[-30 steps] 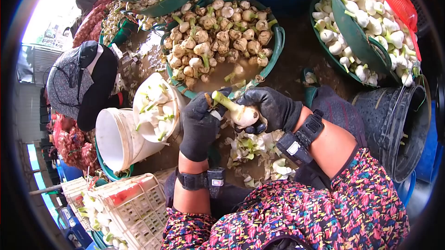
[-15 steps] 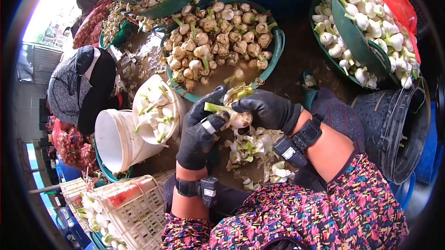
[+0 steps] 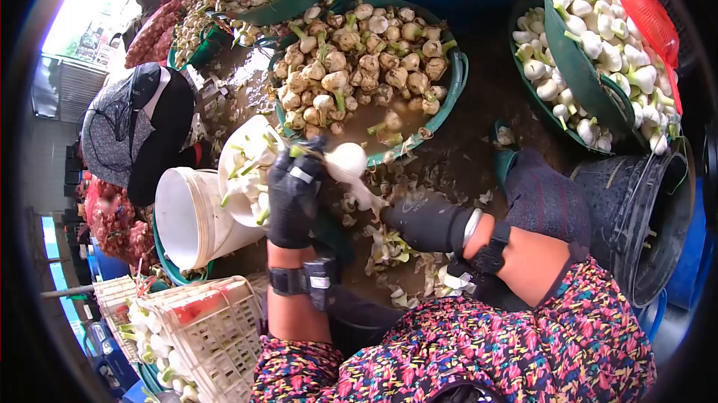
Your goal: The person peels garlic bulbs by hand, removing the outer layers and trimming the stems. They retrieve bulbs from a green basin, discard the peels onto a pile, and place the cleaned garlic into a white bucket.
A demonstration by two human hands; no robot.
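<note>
My left hand (image 3: 294, 194), in a black glove, is closed around the green stem of a garlic bulb (image 3: 346, 161). The bulb is white and smooth, sticking out to the right of the fingers. From its underside a pale strip of garlic skin (image 3: 365, 195) stretches down to the fingertips of my right hand (image 3: 428, 222), also gloved in black. Those fingers look pinched on the strip's end, partly hidden by the hand. Below, a heap of loose peelings (image 3: 419, 272) lies on the wet floor.
Ahead stands a green tub (image 3: 460, 78) of brownish, unpeeled bulbs in murky water. A white bucket (image 3: 183, 216) and a tilted white pail with trimmed bulbs are at left, above a plastic crate (image 3: 224, 328). Right are tubs of white bulbs (image 3: 598, 44) and black buckets (image 3: 636, 216).
The brownish outer skin has come off the bulb, which now shows white. My right hand has moved down, away from my left. A bulb with a green stem now lies nearer the tub's front.
</note>
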